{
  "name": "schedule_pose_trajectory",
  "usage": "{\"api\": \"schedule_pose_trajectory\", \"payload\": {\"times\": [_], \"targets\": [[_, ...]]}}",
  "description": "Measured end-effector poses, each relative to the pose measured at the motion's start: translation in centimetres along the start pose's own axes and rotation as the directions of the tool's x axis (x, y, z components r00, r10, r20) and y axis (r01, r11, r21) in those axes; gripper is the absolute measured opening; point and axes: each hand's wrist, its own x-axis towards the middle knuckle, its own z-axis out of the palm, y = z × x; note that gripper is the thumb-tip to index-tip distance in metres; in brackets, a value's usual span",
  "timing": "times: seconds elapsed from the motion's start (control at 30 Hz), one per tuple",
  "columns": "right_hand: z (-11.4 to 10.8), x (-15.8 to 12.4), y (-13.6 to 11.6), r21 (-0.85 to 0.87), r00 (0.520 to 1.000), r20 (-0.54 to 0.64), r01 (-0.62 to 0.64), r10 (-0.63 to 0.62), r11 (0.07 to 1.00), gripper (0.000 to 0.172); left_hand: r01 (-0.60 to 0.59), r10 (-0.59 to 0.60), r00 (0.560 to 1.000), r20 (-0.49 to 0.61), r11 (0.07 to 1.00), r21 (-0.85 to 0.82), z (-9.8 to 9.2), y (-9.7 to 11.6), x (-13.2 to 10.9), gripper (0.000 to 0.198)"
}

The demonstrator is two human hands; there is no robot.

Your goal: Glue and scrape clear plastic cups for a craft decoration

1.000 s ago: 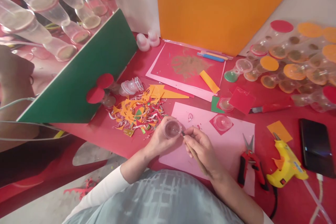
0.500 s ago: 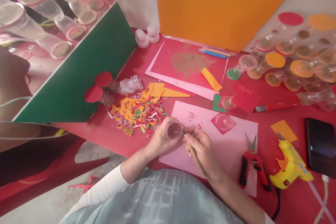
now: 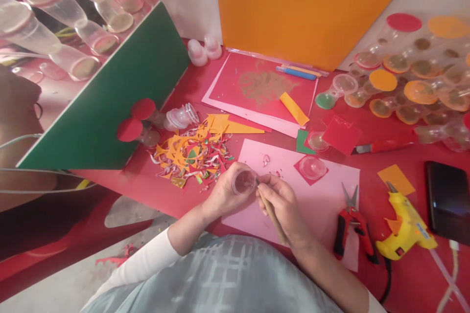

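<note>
Just above my lap, my left hand (image 3: 226, 190) is closed around a small clear plastic cup (image 3: 244, 182), whose round rim faces up toward me. My right hand (image 3: 281, 200) grips a slim tool with a wooden handle (image 3: 274, 217); its dark tip touches or lies very near the cup's right side, and I cannot tell what kind of tip it is. Both hands are over a pink sheet (image 3: 312, 215). Beyond them on that sheet, a clear cup (image 3: 312, 167) stands on a red paper square, and small clear and red scraps lie nearby.
Paper and plastic scraps (image 3: 194, 156) are heaped to the left, before a green board (image 3: 121, 93). At right lie red-handled snips (image 3: 353, 227), a yellow glue gun (image 3: 406, 225), a phone (image 3: 448, 203) and a red-handled knife (image 3: 389, 145). Joined plastic cups (image 3: 422, 100) stand at back right.
Both hands keep the same hold on the cup and the tool, which have barely moved. The whole view has shifted very slightly.
</note>
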Motion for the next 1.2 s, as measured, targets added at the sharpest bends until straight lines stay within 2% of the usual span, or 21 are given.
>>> {"api": "schedule_pose_trajectory", "payload": {"times": [0.13,0.23,0.37,0.67,0.8,0.93,1.2], "targets": [[-0.28,-0.03,-0.22,0.033,1.000,0.021,-0.008,0.007,0.999,0.022,-0.048,0.048,0.999,0.015,0.999,0.003,0.01,-0.25,-0.07,0.025],[-0.30,-0.01,-0.54,0.081,0.999,0.042,-0.003,-0.001,0.997,0.024,-0.077,0.078,0.997,-0.013,0.997,0.021,0.01,-0.28,0.03,0.023],[-0.18,0.07,-0.90,0.097,0.998,0.070,-0.003,-0.004,0.995,0.027,-0.087,0.087,0.996,-0.025,0.996,-0.029,-0.06,-0.26,0.30,0.023],[-0.60,-0.15,-0.26,-0.107,0.997,0.050,0.060,-0.055,0.992,0.022,-0.077,0.074,0.996,-0.058,0.996,-0.042,-0.13,-0.47,0.30,0.027],[-0.67,-0.14,-0.20,-0.121,0.999,0.038,0.041,-0.037,0.992,0.021,-0.047,0.045,0.995,-0.084,0.999,-0.020,0.09,-0.60,0.16,0.027],[-0.52,-0.26,-0.41,-0.123,1.000,0.017,0.028,-0.026,0.992,0.023,-0.070,0.072,0.991,-0.111,0.997,0.014,0.18,-0.55,0.09,0.028],[-0.55,-0.24,-0.54,-0.168,0.998,-0.014,0.052,-0.055,0.984,0.023,-0.036,0.038,0.997,-0.071,0.999,0.033,0.16,0.06,0.02,0.024]]}}
